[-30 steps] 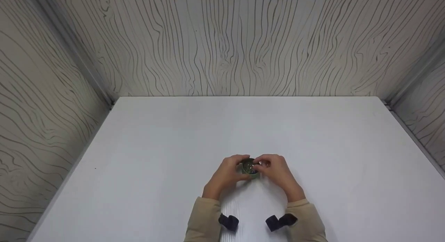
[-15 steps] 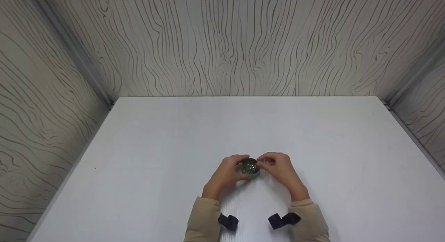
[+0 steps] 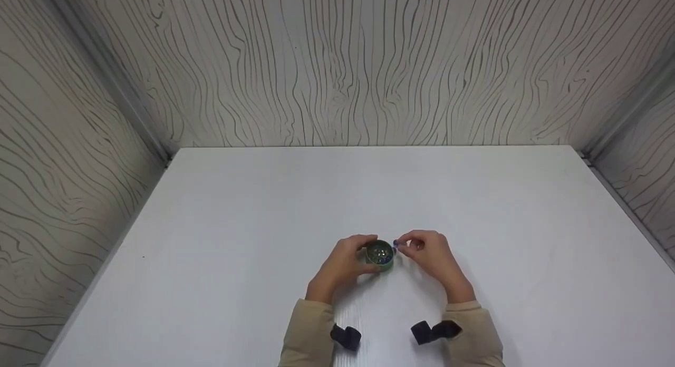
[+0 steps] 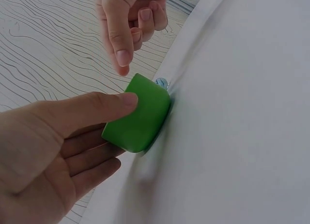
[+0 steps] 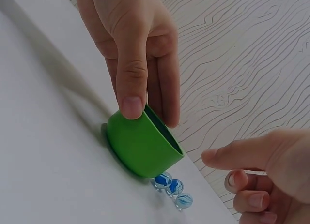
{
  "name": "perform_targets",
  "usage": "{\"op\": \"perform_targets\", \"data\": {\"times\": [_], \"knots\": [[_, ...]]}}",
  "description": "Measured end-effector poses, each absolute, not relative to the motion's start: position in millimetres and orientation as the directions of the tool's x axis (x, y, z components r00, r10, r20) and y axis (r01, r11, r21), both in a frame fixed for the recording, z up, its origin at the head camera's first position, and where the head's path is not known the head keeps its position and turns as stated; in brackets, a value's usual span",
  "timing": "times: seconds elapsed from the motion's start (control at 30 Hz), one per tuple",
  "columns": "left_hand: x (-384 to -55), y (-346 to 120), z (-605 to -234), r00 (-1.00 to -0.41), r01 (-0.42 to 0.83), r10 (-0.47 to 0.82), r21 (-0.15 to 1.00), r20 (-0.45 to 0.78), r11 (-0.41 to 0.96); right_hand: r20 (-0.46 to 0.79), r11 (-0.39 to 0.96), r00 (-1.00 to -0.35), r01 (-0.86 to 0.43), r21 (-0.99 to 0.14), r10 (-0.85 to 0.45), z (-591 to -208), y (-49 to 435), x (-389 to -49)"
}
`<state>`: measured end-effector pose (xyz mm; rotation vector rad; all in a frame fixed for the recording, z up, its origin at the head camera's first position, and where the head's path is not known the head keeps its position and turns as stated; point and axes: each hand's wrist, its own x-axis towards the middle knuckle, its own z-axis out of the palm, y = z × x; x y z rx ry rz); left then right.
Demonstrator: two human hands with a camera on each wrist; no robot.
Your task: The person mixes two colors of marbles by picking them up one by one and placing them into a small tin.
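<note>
My left hand grips a small green cup, thumb on one side and fingers on the other. The cup stands on the white table, and shiny glass pieces show inside it in the head view. Three clear glass marbles with blue swirls lie in a row on the table beside the cup. One marble shows past the cup in the left wrist view. My right hand hovers just right of them, thumb and forefinger extended, other fingers curled. Nothing shows between its fingertips.
The white table spreads widely around both hands. Wood-grain panels rise behind it and at both sides. Dark wrist straps jut from the tan sleeves.
My right hand has come out of the cup and moved right, past its rim. Blue marbles now show on the table beside the cup. My left hand keeps its grip there.
</note>
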<state>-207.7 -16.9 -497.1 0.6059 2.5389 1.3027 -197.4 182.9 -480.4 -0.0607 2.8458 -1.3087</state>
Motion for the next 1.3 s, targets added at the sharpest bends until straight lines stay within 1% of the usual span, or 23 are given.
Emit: {"op": "perform_targets", "data": {"times": [0.23, 0.7, 1.03, 1.3], "knots": [[-208.4, -16.5, -497.4, -0.888, 0.255, 0.459, 0.819, -0.011, 0.514, -0.03, 0.655, -0.999, -0.004, -0.755, -0.041, -481.8, 184.1, -198.7], [-207.9, -16.7, -498.0, -0.893, 0.249, 0.45, 0.815, -0.016, 0.523, -0.061, 0.641, -0.994, -0.008, -0.768, -0.086, -492.0, 183.6, -200.9], [-207.8, -16.5, -498.5, -0.896, 0.246, 0.444, 0.82, -0.012, 0.517, -0.071, 0.649, -0.994, -0.002, -0.761, -0.086, -498.2, 181.2, -201.7], [-207.7, -16.3, -497.7, -0.894, 0.249, 0.448, 0.817, -0.012, 0.52, -0.045, 0.663, -0.994, -0.032, -0.748, -0.1, -500.4, 181.1, -201.5]]}}
